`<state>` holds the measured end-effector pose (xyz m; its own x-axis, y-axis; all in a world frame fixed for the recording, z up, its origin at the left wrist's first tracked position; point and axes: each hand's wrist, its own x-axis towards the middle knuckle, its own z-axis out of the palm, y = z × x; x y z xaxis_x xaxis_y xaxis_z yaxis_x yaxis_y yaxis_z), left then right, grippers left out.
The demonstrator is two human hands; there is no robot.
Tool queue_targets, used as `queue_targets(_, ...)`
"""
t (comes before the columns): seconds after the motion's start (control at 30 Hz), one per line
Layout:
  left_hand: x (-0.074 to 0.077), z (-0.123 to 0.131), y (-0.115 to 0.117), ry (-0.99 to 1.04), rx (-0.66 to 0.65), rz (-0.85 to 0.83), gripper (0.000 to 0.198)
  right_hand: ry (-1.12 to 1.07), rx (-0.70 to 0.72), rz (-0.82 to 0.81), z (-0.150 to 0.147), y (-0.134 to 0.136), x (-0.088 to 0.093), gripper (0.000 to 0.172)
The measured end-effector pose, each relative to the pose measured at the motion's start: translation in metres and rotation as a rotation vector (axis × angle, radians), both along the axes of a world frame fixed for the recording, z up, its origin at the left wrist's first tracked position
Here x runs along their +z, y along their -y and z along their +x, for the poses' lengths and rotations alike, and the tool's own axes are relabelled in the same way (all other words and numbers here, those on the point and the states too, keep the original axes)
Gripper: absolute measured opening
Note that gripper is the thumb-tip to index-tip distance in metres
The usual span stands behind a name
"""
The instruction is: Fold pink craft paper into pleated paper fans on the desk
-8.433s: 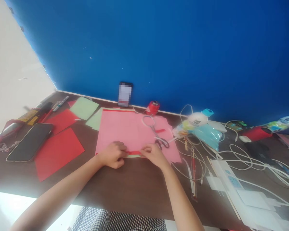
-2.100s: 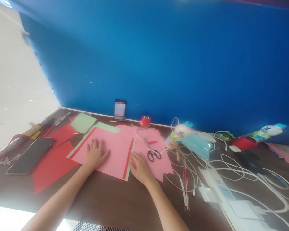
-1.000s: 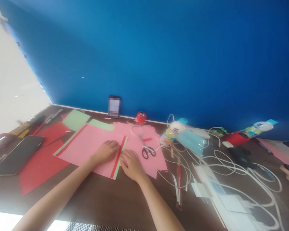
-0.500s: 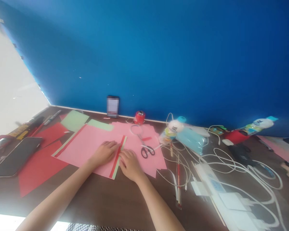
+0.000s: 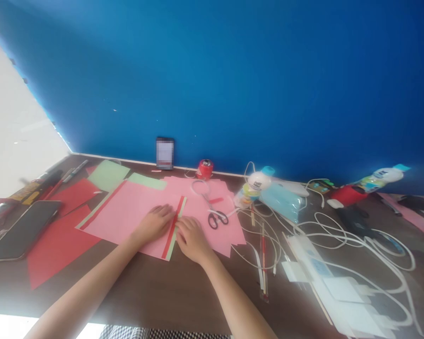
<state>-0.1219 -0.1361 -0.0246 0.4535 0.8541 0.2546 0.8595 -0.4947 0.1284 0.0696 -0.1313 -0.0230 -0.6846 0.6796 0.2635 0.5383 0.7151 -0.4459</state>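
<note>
A pink paper sheet (image 5: 127, 216) lies on the table, with a red strip (image 5: 169, 240) and a pale green strip (image 5: 172, 248) along its right edge and similar strips along its left edge. My left hand (image 5: 159, 221) lies flat on the sheet, fingertips beside the right red strip. My right hand (image 5: 192, 239) rests palm down at the green edge, its fingers laid out and the tips touching the strips; its thumb is partly tucked. Scissors (image 5: 218, 218) with dark handles lie right of my right hand on more pink sheets (image 5: 229, 235).
Red sheets (image 5: 61, 245), green paper (image 5: 109, 175) and a dark phone (image 5: 24, 230) lie at left. Another phone (image 5: 165, 153) leans on the blue wall near a red container (image 5: 205, 168). At right are a glue bottle (image 5: 252, 188), tangled white cables (image 5: 339, 242) and a power strip (image 5: 314, 263).
Both hands stay at the strips on the pink sheet, with only slight movement. The view shifts a little. Another person's hand at the far right has mostly left the picture.
</note>
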Motion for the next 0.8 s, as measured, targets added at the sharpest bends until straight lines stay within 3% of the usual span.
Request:
queue_targets(0.47,-0.0074,-0.0017,-0.0009,0.083,0.037,0.028,0.041,-0.037,0.01,0.038,-0.0004,-0.0006,-0.0006,0.028)
queue_targets(0.8,0.0007,-0.0016,0.0001,0.154,0.027,-0.016,0.041,-0.041,0.021,0.015,-0.0002,-0.0007,0.0012,0.026)
